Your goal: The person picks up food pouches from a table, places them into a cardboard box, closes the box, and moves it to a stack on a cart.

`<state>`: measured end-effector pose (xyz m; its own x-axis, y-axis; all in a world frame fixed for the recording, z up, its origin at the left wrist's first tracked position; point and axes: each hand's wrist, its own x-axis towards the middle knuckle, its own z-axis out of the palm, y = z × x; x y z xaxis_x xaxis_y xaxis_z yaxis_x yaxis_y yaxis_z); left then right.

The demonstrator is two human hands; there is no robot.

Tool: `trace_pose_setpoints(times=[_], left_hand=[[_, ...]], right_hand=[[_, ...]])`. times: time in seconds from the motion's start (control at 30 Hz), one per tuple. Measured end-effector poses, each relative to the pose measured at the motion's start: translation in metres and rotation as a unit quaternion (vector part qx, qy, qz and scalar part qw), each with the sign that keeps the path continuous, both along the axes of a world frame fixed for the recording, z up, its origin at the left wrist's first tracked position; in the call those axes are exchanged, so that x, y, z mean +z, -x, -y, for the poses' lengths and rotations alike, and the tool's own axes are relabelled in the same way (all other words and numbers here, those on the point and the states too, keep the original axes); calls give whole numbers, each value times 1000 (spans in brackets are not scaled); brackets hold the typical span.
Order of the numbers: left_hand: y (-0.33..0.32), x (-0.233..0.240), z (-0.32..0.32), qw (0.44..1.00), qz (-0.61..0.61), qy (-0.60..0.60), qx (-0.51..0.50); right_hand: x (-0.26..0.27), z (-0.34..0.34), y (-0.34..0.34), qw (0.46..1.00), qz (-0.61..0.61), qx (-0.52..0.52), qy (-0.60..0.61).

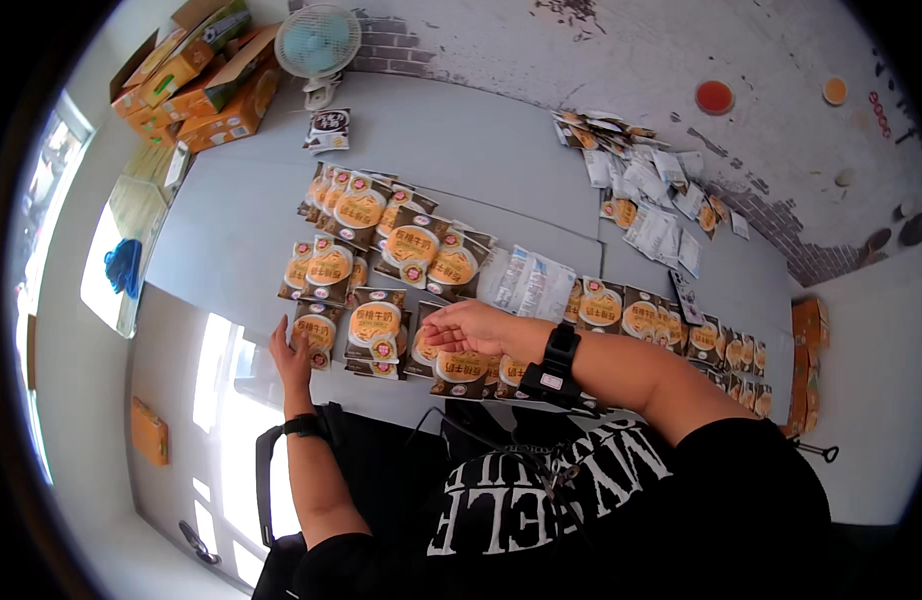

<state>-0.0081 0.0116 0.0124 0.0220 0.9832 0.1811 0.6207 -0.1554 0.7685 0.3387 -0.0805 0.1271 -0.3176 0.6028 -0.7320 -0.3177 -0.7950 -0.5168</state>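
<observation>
Rows of brown and orange printed packets lie overlapping on a grey table. My left hand is at the left end of the nearest row, its fingers spread against a packet; whether it grips the packet I cannot tell. My right hand hovers palm turned left, fingers slightly curled and apart, over a packet in the same row, with nothing seen in it. Between the hands lies a small stack of packets. White-backed packets rest beyond my right wrist.
A loose heap of packets lies at the far right. A smartphone sits beside the right-hand rows. Dark brown packets lie near a clip fan. Orange cartons are piled at the far left corner; others stand right.
</observation>
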Motion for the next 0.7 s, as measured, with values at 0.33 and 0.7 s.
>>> trace_pose_setpoints(times=[0.33, 0.7], left_hand=[[39, -76, -20, 946, -311, 52, 76], [-62, -1, 36, 907, -219, 271, 235]], right_hand=[[39, 134, -131, 985, -22, -157, -73], [41, 316, -231, 911, 32, -411, -20]])
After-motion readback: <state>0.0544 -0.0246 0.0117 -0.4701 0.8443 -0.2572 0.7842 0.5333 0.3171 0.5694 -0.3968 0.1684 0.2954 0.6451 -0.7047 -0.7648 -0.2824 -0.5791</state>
